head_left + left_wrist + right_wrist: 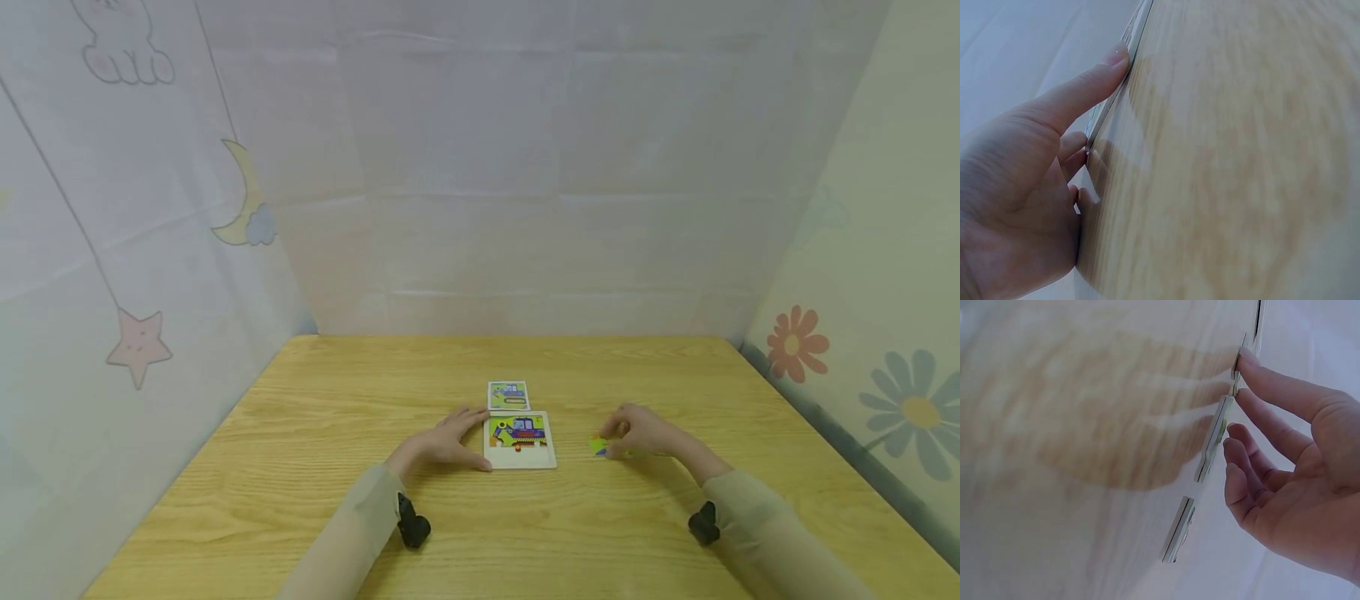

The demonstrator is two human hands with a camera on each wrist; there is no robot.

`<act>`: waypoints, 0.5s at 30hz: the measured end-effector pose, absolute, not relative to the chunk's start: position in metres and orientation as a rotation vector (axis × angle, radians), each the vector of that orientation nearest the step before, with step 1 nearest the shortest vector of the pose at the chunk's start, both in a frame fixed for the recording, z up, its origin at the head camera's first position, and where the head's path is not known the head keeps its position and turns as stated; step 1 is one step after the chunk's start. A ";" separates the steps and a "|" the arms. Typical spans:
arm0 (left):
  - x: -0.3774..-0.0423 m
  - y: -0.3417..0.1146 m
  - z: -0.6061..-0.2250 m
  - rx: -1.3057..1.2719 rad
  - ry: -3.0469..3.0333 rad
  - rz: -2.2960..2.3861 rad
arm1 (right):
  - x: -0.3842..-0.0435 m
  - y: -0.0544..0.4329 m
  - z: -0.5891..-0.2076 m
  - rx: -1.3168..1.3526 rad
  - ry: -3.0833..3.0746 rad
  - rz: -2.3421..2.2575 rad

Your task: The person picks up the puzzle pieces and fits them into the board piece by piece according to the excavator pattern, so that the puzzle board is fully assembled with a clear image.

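A white-framed puzzle board point(522, 460) lies flat on the table, its upper part filled with a purple digger picture on green and its lower part bare white. My left hand point(447, 439) rests at its left side, thumb point(1100, 78) on the near left corner and fingers by the far left corner. To the right of the board, my right hand point(643, 432) pinches a small puzzle piece point(1237, 362) between thumb and index finger, low over the table. Its other fingers are curled. Another green piece point(597, 446) shows beside the fingertips, partly covered by the hand.
Just behind the board lies a smaller picture card point(509, 395) of the same digger. More flat pieces point(1213, 440) and a separate stack point(1179, 530) lie below the right hand in the right wrist view. The wooden table point(360, 375) meets a pale cloth wall behind.
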State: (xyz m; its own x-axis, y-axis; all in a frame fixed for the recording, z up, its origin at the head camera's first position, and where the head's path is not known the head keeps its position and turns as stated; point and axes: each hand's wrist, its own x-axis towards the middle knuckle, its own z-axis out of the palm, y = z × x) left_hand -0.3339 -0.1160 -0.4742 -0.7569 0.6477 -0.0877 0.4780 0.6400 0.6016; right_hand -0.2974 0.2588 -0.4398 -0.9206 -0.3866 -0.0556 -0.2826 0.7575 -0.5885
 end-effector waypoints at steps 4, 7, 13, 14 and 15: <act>-0.334 -0.116 -0.474 0.894 2.567 0.820 | -0.296 0.258 -0.439 -0.531 2.788 -0.869; -0.333 -0.116 -0.473 0.890 2.567 0.820 | -0.295 0.257 -0.438 -0.543 2.775 -0.862; -0.333 -0.116 -0.473 0.909 2.560 0.825 | -0.297 0.257 -0.439 -0.571 2.721 -0.924; -0.333 -0.116 -0.472 0.911 2.561 0.822 | -0.298 0.257 -0.439 -0.578 2.722 -0.937; -0.333 -0.115 -0.472 0.913 2.562 0.816 | -0.298 0.258 -0.440 -0.590 2.722 -0.951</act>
